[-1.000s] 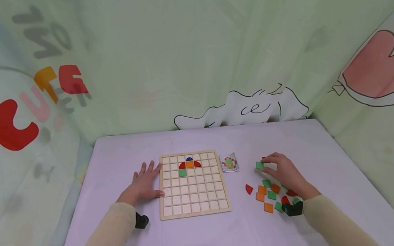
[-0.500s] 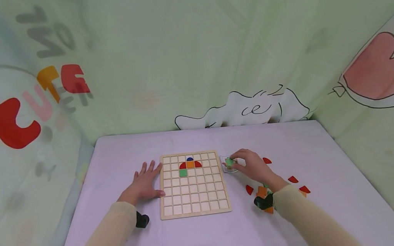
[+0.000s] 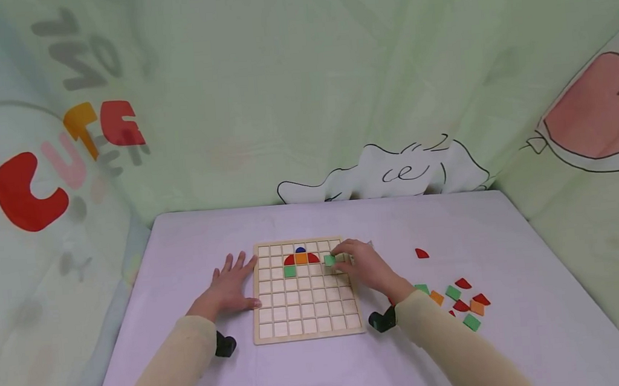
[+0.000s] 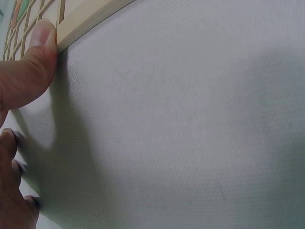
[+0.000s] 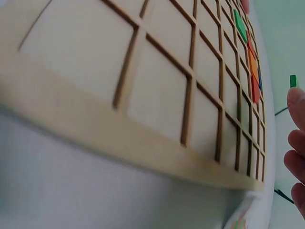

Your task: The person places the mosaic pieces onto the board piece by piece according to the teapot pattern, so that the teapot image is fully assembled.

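My right hand [image 3: 367, 266] pinches a green square tile [image 3: 329, 260] above the right side of a wooden grid board [image 3: 310, 337]; the right wrist view shows the green tile [image 5: 293, 81] at the fingertips, raised off the board. My left hand [image 3: 227, 289] lies with fingers spread at the board's left edge. In the left wrist view its thumb [image 4: 44, 38] rests on the frame. Set in the board's upper cells are a blue piece [image 3: 300, 250], an orange square [image 3: 301, 258], two red quarter-round pieces [image 3: 313, 258] and a green square [image 3: 290, 271].
Several loose red, orange and green tiles [image 3: 471, 322] lie on the table to the right, partly behind my right forearm. A lone red piece [image 3: 421, 253] sits farther back. The pattern card [image 3: 370, 244] is mostly hidden behind my right hand.
My right hand has carried the green square tile leftward from the loose tiles, past the pattern card, to over the board. The left hand stays at the board's edge.
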Tool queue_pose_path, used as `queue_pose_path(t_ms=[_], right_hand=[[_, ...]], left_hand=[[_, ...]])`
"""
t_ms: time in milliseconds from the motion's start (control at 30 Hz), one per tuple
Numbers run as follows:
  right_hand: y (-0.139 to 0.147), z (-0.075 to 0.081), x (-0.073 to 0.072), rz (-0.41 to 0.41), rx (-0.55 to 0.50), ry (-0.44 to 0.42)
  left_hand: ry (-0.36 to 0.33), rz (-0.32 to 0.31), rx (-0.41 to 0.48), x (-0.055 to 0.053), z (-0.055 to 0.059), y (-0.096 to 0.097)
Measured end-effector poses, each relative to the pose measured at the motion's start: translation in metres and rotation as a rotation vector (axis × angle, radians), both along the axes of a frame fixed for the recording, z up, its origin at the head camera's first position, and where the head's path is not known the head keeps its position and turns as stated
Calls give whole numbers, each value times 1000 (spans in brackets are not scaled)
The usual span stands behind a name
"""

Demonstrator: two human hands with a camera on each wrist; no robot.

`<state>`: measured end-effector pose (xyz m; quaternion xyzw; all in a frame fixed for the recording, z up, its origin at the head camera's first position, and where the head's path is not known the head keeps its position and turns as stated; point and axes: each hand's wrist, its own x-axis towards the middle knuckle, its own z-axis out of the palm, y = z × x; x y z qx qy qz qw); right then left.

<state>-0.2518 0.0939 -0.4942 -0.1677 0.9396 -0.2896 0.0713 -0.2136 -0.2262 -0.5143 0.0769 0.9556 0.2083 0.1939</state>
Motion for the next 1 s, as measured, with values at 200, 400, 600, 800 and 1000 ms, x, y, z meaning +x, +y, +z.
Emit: queue_pose_path(t_ms=[200, 400, 600, 800, 1000], right_hand=[[-18, -9, 3, 44, -22, 26], [-29, -17, 1, 86, -6, 18], [-40, -26, -3, 118, 20, 37], [-47, -29, -5, 150, 66, 93], [-49, -31, -6, 149, 69, 106]], left_hand=[[1, 6, 1, 1, 1, 0], [6, 4, 7, 1, 2, 1], [1, 9, 7, 0, 2, 1], [-6, 12, 6, 0, 3, 1], [-5, 13, 9, 0, 3, 2]])
